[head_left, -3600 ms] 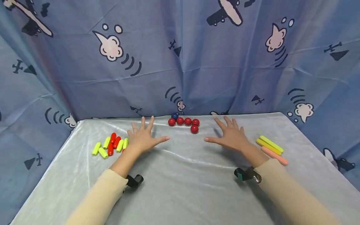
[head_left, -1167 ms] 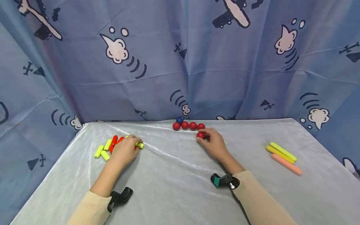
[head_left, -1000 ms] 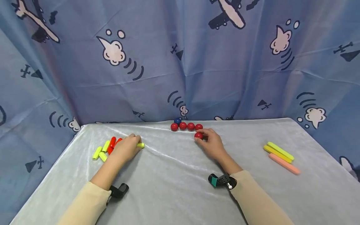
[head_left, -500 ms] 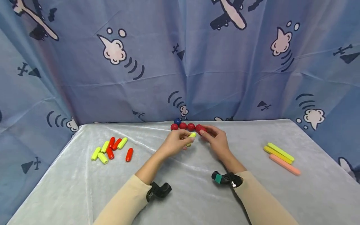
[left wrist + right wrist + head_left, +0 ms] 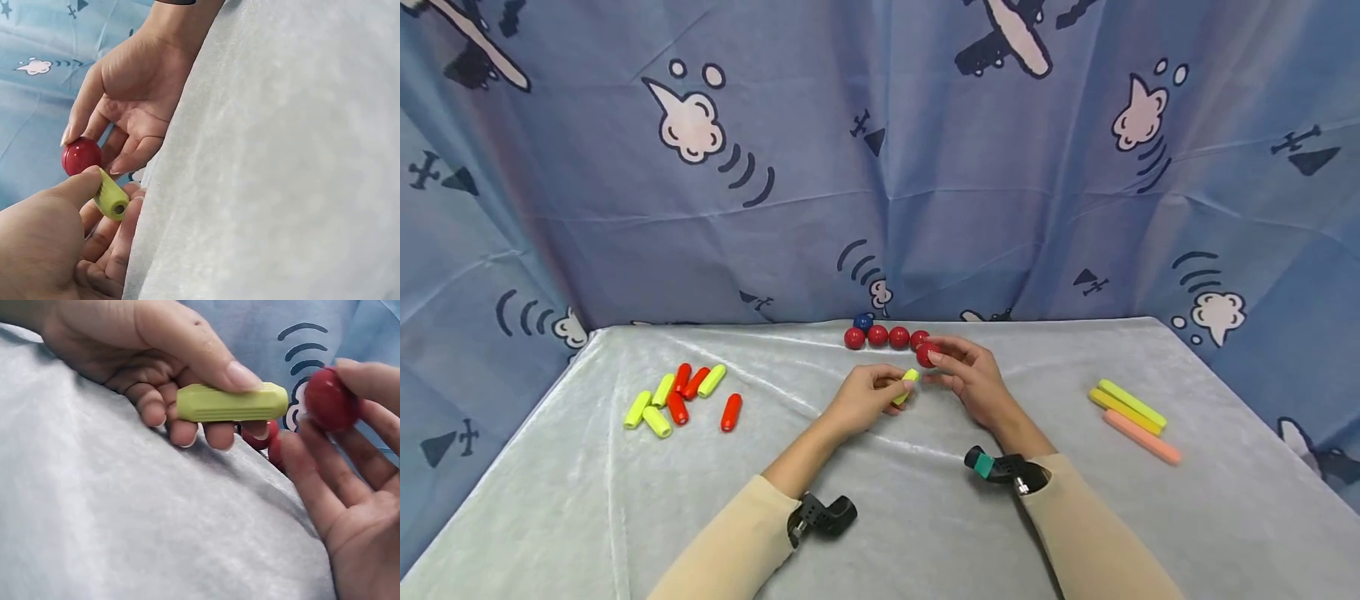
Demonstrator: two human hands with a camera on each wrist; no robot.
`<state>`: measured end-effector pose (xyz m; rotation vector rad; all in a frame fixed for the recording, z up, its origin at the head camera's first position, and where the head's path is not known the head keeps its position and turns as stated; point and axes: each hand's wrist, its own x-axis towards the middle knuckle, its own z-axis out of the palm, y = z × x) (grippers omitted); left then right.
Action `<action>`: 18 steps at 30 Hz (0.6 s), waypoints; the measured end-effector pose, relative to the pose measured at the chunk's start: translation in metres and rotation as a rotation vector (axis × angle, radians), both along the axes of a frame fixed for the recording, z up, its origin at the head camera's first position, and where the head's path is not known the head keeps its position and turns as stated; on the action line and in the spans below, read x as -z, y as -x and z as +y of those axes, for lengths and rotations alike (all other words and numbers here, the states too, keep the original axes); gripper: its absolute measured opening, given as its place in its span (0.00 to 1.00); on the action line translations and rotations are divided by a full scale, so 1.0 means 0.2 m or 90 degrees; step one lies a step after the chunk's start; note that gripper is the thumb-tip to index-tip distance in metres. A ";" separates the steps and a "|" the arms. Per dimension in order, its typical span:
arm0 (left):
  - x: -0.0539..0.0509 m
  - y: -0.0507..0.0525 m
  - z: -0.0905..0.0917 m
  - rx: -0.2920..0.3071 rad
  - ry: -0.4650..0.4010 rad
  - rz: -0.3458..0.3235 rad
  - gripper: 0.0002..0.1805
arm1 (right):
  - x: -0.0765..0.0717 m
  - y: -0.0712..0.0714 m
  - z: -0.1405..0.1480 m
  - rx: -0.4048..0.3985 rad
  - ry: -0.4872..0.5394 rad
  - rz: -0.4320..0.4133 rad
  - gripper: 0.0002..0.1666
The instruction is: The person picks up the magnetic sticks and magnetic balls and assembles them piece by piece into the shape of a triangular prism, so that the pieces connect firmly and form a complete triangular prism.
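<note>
My left hand (image 5: 863,396) pinches a yellow-green ribbed plastic tube (image 5: 228,405) between thumb and fingers, over the middle of the table. A hole shows in the tube's end (image 5: 119,209) in the left wrist view. Just to the right, my right hand (image 5: 981,385) holds a glossy red ball (image 5: 927,354) between thumb and fingertips. The ball and the tube are close together; in the right wrist view a small gap lies between them. Behind the hands stand a row of red balls (image 5: 877,336) and one blue ball (image 5: 863,322).
On the left of the white cloth-covered table (image 5: 565,500) lie several yellow-green tubes (image 5: 657,422) and red tubes (image 5: 731,412). Two yellowish sticks (image 5: 1131,405) and an orange stick (image 5: 1142,437) lie on the right. A blue patterned curtain (image 5: 805,250) hangs behind the table.
Both hands began spread and holding nothing. My left hand took a yellow-green tube from the left group and carried it to the middle; my right hand took the nearest red ball and raised it.
</note>
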<state>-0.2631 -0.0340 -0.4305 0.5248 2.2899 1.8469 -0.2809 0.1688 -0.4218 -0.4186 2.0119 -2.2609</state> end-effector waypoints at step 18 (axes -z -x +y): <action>-0.05 -0.01 -0.01 -0.144 -0.169 -0.085 0.16 | 0.02 -0.01 -0.04 -0.024 -0.274 0.133 0.17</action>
